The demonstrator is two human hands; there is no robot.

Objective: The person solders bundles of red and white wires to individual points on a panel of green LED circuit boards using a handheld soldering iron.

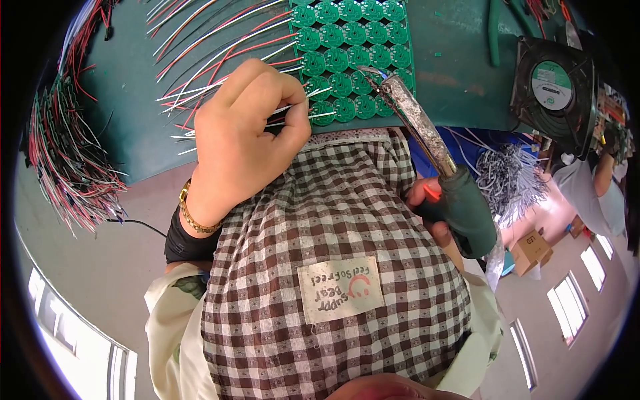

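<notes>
My left hand (250,130) is closed in a pinch at the near left edge of a panel of round green circuit boards (357,59). White wires (321,115) stick out past its fingertips, their ends lying over the nearest boards. In my right hand (420,193) is a soldering iron (427,123) with a dark green handle, a red-orange button and a scorched metal barrel. Its bent tip hangs over the right part of the panel; whether it touches a board, I cannot tell. Red, white, black and blue wires (220,40) fan out leftward from the panel's left side.
A thick bundle of thin wires (67,133) drapes over the left table edge. At the right stands a black fan (553,87) on the green mat (460,87). Grey-white cable coils (510,177) lie beyond the near right edge. Another person's arm (605,175) shows at far right.
</notes>
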